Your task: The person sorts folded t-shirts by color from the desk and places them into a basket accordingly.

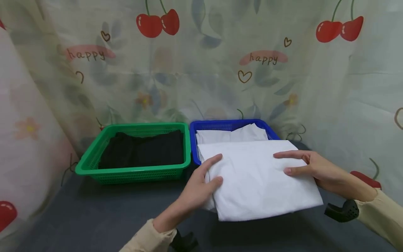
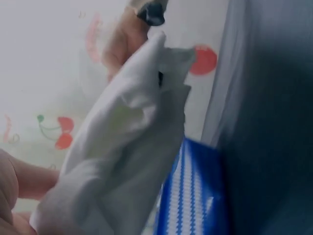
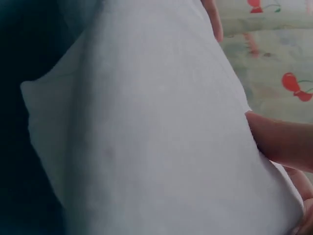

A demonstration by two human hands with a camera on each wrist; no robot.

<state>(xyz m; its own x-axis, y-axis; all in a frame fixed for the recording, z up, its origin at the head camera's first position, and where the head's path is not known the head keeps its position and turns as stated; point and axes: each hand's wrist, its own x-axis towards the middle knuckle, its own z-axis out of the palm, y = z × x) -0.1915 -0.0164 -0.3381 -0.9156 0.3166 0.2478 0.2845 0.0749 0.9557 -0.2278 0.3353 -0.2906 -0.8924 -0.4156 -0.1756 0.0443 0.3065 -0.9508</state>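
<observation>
A folded white cloth (image 1: 252, 185) is held up between both hands, tilted, in front of the blue basket (image 1: 226, 123). On its left side the left hand (image 1: 201, 185) grips it, thumb and index finger on the upper face and the other fingers hidden beneath. The right hand (image 1: 310, 168) holds the right side in the same way, with fingers behind the edge. Seen from the left wrist, the cloth (image 2: 132, 127) shows loose layers at its open side. Another white cloth (image 1: 214, 136) lies inside the blue basket, partly covered by the held one.
Left of the blue basket stands a green basket (image 1: 132, 169) with folded black cloth (image 1: 145, 150) in it. Both rest on a dark grey tabletop (image 1: 126, 210). A curtain (image 1: 204, 87) printed with cherries hangs behind and at the sides.
</observation>
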